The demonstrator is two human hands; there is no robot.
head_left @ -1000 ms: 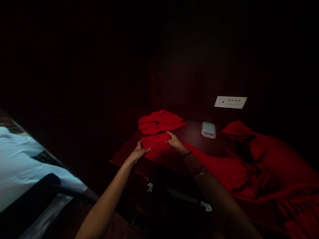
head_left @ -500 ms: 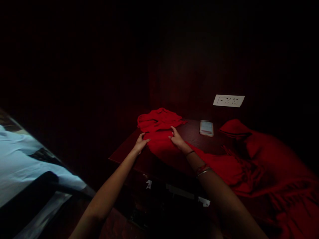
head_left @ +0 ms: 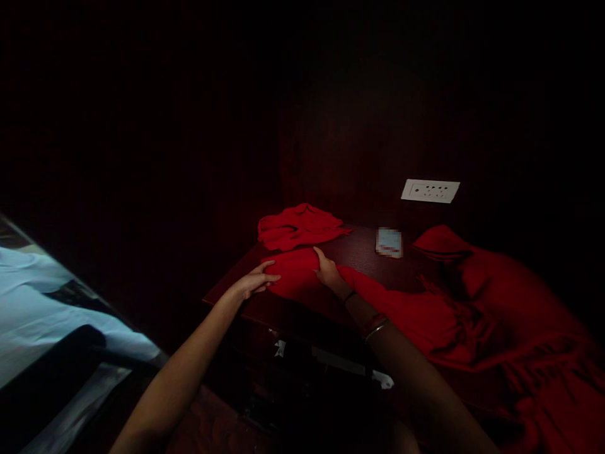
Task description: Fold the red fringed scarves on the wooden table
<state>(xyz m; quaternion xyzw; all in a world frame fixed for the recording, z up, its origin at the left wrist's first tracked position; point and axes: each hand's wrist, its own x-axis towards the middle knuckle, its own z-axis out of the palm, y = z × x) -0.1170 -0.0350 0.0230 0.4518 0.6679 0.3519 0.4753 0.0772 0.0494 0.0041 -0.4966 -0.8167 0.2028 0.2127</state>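
A long red scarf (head_left: 295, 277) lies across the dark wooden table, its near end folded or rolled into a band. On the band's left end, my left hand (head_left: 255, 281) is closed with thumb and fingers around the edge. My right hand (head_left: 328, 271) grips the band's right end, with bracelets on that wrist. From there the scarf runs right toward fringes on the table. Just behind the band sits a crumpled red cloth (head_left: 300, 228), apart from both hands.
More red fringed fabric (head_left: 505, 284) is heaped at the right and hangs toward the front. A small pale packet (head_left: 389, 243) lies near the wall, below a white socket plate (head_left: 430, 190). White cloth (head_left: 42, 309) and a dark chair-like frame (head_left: 61, 359) are at the left.
Both hands have moved slightly left and toward me with the scarf's folded end, opening a gap from the crumpled cloth behind. The left fingers have shifted along the edge.
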